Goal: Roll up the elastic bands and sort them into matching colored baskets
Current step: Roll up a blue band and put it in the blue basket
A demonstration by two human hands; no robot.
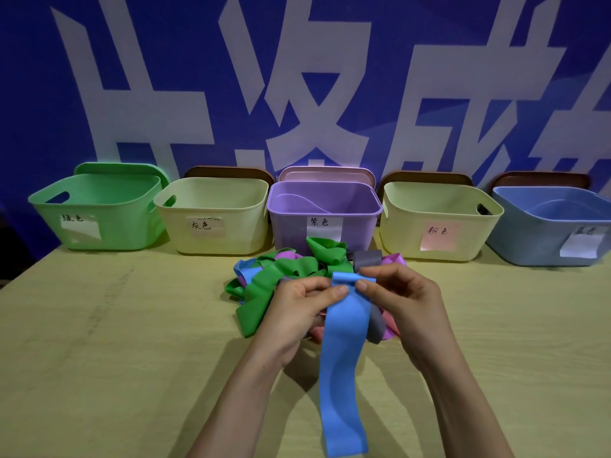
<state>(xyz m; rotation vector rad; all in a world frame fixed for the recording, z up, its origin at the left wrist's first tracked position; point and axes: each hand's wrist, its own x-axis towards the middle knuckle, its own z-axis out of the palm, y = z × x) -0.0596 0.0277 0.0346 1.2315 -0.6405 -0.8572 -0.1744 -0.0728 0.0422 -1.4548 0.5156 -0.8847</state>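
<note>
Pinching the blue band (pixel 345 342) at its top, left hand (pixel 297 312) and right hand (pixel 400 302), thumbs on forefingers, over the pile (pixel 291 266); keep turns tight, edges level, blue basket (pixel 529 239) waits at two o'clock.

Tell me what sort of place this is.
Likely a staged sorting station for recorded demonstrations, not a home: a row of plastic baskets with handwritten colour labels on a pale wooden table, a blue wall banner with huge white characters behind.

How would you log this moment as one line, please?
stage: rolling | left hand: pinches blue band at folded top end | right hand: pinches same end | blue basket: far right
</note>
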